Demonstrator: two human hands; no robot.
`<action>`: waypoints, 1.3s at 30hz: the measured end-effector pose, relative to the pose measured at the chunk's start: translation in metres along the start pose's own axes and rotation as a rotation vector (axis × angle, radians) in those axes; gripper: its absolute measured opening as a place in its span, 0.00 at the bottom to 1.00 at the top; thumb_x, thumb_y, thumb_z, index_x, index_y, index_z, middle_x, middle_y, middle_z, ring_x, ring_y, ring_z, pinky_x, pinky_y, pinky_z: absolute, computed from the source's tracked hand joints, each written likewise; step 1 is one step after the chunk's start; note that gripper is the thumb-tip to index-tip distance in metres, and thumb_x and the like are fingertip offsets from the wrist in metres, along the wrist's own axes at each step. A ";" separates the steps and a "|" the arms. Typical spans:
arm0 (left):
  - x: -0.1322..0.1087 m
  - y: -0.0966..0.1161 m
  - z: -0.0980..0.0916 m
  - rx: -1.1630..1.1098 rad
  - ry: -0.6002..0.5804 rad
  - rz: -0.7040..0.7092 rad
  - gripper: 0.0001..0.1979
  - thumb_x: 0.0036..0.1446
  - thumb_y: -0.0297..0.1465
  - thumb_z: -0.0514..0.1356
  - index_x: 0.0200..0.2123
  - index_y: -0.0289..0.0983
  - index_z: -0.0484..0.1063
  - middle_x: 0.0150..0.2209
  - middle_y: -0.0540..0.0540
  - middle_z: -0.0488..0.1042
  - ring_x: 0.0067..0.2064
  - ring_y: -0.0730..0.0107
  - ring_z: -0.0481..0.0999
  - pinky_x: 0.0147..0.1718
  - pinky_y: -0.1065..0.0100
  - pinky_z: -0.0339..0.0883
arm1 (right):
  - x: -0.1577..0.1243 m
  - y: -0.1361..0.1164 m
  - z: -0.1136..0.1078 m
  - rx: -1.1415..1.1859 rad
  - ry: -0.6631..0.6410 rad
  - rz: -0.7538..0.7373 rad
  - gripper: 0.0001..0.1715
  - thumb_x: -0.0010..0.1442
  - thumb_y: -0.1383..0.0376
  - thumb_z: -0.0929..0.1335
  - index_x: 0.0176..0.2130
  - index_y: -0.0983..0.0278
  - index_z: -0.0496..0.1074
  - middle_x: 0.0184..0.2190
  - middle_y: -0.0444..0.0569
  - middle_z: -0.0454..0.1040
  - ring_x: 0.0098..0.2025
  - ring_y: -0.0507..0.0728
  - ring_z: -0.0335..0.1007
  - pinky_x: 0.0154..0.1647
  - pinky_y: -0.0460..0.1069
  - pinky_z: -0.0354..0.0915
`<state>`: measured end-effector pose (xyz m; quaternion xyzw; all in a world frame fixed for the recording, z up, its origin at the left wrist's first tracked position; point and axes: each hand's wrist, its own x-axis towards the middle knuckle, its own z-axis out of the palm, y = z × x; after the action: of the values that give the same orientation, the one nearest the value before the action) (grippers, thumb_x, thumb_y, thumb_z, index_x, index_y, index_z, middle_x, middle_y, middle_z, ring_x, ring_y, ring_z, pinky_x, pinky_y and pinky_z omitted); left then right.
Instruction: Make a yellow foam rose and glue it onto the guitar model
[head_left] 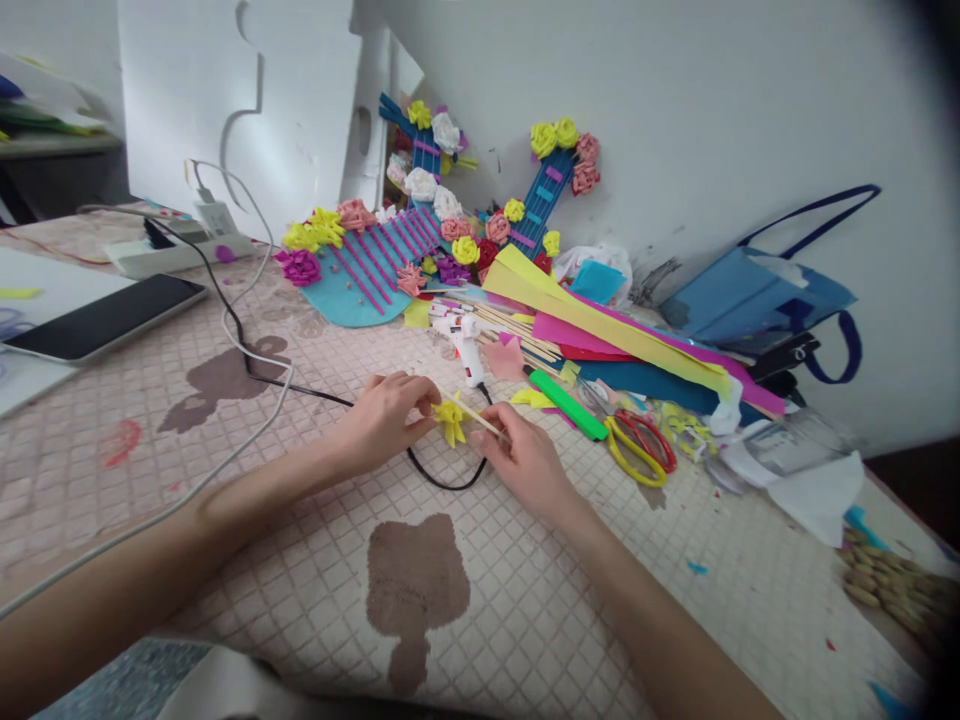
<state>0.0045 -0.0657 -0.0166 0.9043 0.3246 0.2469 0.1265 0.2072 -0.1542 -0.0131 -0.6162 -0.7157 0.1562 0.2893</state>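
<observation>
My left hand [386,420] pinches the edge of a small yellow paper flower [452,425] whose petals spread out above the quilted cloth. A thin pale wooden stick [472,411] is gripped in my right hand [529,460], its far end lying across the flower. Just beyond the hands lies a white glue gun [466,350]. Its black cord [448,486] loops on the cloth between my wrists. To the right of the glue gun are a bright green cutter [568,404] and scissors with yellow and red handles [637,450].
Flower-trimmed blue felt shapes [352,300] lean at the back. Yellow and pink paper strips [615,325] and a blue bag [757,300] lie to the right. At left are a dark-screened tablet [109,315], a power strip [176,255] and a white cable [247,425] crossing my left arm.
</observation>
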 end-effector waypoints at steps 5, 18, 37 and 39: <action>0.000 0.006 -0.005 -0.048 0.014 0.018 0.08 0.52 0.28 0.60 0.38 0.37 0.66 0.37 0.47 0.72 0.41 0.64 0.70 0.40 0.63 0.61 | -0.003 0.014 -0.012 -0.045 0.042 -0.073 0.10 0.66 0.62 0.58 0.35 0.61 0.65 0.30 0.45 0.69 0.33 0.54 0.65 0.33 0.47 0.58; -0.003 0.017 0.000 0.025 -0.027 0.163 0.12 0.50 0.26 0.61 0.40 0.39 0.67 0.41 0.46 0.70 0.44 0.62 0.65 0.43 0.61 0.55 | -0.005 0.020 -0.014 -0.154 -0.055 -0.244 0.11 0.65 0.66 0.60 0.43 0.60 0.69 0.38 0.50 0.72 0.41 0.57 0.68 0.43 0.52 0.65; -0.004 0.018 0.005 0.038 -0.026 0.212 0.12 0.55 0.38 0.61 0.40 0.39 0.67 0.40 0.47 0.71 0.44 0.63 0.66 0.44 0.61 0.54 | 0.000 0.016 -0.006 -0.106 -0.023 -0.275 0.11 0.64 0.70 0.59 0.40 0.61 0.68 0.38 0.50 0.68 0.40 0.57 0.66 0.42 0.52 0.65; -0.004 0.021 0.007 0.040 -0.020 0.192 0.13 0.55 0.39 0.61 0.40 0.39 0.68 0.40 0.46 0.71 0.44 0.63 0.66 0.43 0.61 0.54 | 0.000 0.015 -0.005 -0.098 -0.030 -0.275 0.11 0.63 0.70 0.59 0.40 0.61 0.68 0.38 0.50 0.68 0.41 0.57 0.66 0.42 0.52 0.65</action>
<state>0.0163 -0.0850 -0.0158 0.9360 0.2398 0.2424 0.0873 0.2225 -0.1520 -0.0178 -0.5234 -0.8044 0.0889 0.2667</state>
